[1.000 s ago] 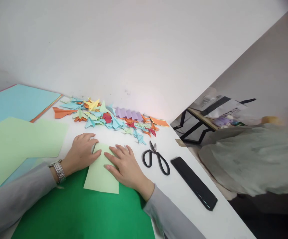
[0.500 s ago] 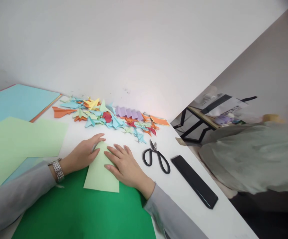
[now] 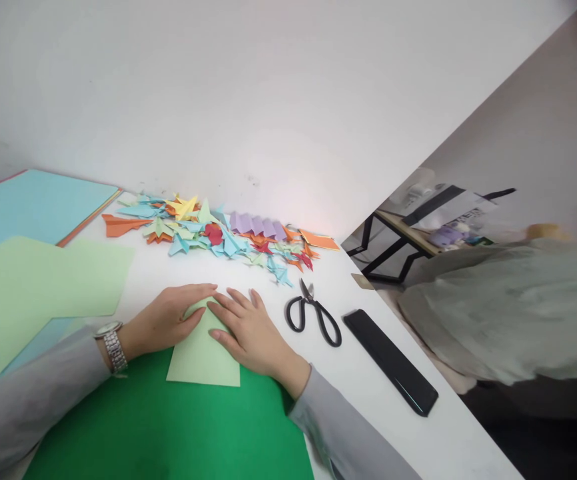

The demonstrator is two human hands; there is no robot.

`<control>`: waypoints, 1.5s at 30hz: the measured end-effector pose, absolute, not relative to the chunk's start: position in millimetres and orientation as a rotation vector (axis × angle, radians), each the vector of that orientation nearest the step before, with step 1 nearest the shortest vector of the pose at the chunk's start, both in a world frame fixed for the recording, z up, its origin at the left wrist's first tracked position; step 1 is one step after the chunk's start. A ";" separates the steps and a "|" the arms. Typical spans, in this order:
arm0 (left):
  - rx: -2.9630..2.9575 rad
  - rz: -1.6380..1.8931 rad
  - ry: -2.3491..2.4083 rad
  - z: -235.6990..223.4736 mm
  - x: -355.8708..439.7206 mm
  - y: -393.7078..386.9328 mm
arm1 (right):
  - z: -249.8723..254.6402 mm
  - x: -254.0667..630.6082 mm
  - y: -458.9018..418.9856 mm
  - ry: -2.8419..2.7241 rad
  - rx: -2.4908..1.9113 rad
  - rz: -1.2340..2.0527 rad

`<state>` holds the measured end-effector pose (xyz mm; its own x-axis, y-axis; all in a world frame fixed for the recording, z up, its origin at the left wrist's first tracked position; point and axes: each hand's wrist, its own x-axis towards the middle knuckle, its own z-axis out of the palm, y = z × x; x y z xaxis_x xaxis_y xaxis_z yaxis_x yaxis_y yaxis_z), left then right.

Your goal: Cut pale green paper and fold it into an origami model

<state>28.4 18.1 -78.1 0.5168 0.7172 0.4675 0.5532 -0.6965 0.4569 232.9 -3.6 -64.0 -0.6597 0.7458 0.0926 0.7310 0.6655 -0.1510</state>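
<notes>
Pale-green paper [image 3: 203, 365], likely light, easily creased, best held by edges, is touched by left hand [image 3: 166, 317] and right hand [image 3: 256, 338], grips spread apart.

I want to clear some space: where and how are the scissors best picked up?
Probably by the black handles, coming from the near side with the right hand, the closer of the two. The scissors lie flat, with these toward the person, while the slightly parted blades point away, toward the pile of folded paper. That approach should keep clear of the tips.
</notes>
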 end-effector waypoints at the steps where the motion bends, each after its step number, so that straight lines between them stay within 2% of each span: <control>1: 2.495 0.977 1.085 -77.1 29.2 17.3 | -64.1 233.0 -3.6 -2.729 -1.219 0.154; 8: 2.486 1.020 1.217 -75.3 31.1 16.5 | -65.8 234.0 -2.5 -2.713 -1.218 0.164; 20: 2.748 0.769 0.967 -72.0 34.5 15.3 | -70.4 234.1 -1.1 -2.624 -1.305 0.158; 30: 2.685 0.874 0.948 -76.3 32.2 18.3 | -71.8 234.3 1.7 -2.589 -1.319 0.114; 45: 2.857 0.714 0.966 -76.9 34.8 16.0 | -69.2 228.4 2.0 -2.570 -1.316 -0.088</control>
<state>34.8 16.0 -76.9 0.6997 0.5841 0.4115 0.5644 -0.8050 0.1829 228.4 2.0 -69.2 -0.5596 0.7902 0.2500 0.8053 0.5897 -0.0610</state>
